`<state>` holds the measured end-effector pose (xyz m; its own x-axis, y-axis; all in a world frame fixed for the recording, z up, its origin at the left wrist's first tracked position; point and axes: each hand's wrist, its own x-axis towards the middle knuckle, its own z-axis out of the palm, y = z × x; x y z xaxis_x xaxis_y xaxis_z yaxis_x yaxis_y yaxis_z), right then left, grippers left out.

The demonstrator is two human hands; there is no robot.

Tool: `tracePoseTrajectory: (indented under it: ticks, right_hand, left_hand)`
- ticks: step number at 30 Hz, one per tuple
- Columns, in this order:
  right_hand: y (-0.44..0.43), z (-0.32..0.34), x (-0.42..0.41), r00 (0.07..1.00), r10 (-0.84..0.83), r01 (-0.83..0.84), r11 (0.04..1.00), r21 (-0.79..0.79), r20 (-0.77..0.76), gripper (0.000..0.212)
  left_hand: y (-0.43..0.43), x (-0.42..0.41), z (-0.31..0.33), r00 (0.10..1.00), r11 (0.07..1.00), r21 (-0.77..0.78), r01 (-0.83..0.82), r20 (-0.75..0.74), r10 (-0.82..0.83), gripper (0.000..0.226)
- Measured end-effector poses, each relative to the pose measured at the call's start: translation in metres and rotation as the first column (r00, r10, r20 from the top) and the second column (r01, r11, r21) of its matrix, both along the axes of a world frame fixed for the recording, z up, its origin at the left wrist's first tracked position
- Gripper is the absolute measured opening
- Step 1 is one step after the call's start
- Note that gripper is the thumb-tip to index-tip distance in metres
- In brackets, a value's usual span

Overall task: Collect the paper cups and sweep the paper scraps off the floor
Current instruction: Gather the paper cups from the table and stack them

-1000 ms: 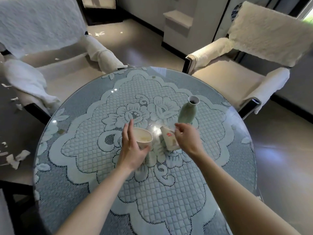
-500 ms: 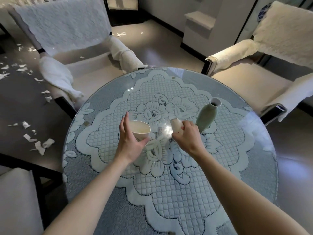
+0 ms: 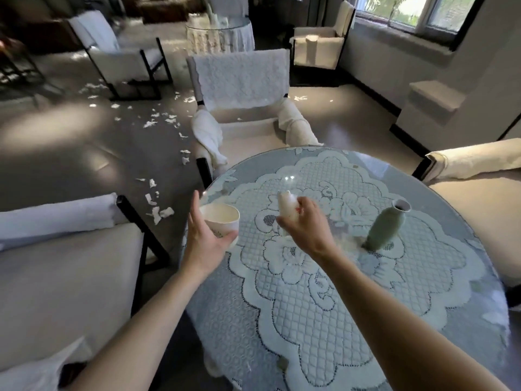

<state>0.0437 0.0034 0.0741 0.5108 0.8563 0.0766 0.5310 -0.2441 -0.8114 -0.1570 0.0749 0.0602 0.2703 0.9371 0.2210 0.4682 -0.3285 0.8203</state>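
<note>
Cradling a cup (image 3: 220, 218) in the left hand (image 3: 207, 244), fingers (image 3: 229, 241) wrapped under its far wall, thumb up beside the rim. Kept upright, mouth open, just over the bench (image 3: 310, 320) edge, probably as a nest. Pinching a second cup (image 3: 287, 206) in the right hand (image 3: 306, 230), fingers clenched round its side. Tilted above the lace, near the first but apart, likely for stacking inside. Leaving the vase (image 3: 384, 230) alone on the bench. Not yet touching the scraps (image 3: 159, 211) strewn over the floor (image 3: 70, 165) to the left. No broom in sight.
</note>
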Motion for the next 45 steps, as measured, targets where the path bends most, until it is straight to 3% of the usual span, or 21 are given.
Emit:
tracePoseTrajectory:
  ticks: [9,16,23,28,34,42,45]
  right_hand:
    - [0.052,0.046,-0.085,0.951,0.182,-0.17,0.983,0.069,-0.25,0.06]
    - [0.151,0.063,-0.137,0.942,0.256,-0.238,0.966,0.106,-0.217,0.057]
    - [0.323,0.073,-0.201,0.95,0.233,-0.201,0.966,0.164,-0.206,0.054]
    - [0.445,0.084,-0.254,0.941,0.272,-0.228,0.95,0.216,-0.203,0.043]
    - [0.569,0.072,-0.296,0.921,0.289,-0.249,0.952,0.175,-0.261,0.048]
    - [0.781,0.049,-0.239,0.903,0.281,-0.223,0.953,0.206,-0.326,0.038]
    - [0.876,0.058,-0.187,0.922,0.256,-0.21,0.961,0.18,-0.291,0.036]
  left_hand:
    - [0.026,-0.08,0.038,0.978,0.978,0.001,-0.21,0.009,0.21,0.119]
    - [0.121,-0.129,0.052,0.962,0.962,-0.046,-0.269,0.03,0.271,0.112]
    - [0.283,-0.194,0.076,0.96,0.96,-0.089,-0.266,0.067,0.272,0.107]
    - [0.387,-0.249,0.1,0.945,0.945,0.001,-0.328,0.014,0.328,0.098]
    - [0.495,-0.283,0.095,0.925,0.925,-0.026,-0.379,0.002,0.379,0.106]
    - [0.732,-0.23,0.072,0.942,0.941,-0.037,-0.336,-0.011,0.336,0.084]
    - [0.844,-0.175,0.083,0.958,0.957,-0.065,-0.282,0.037,0.285,0.093]
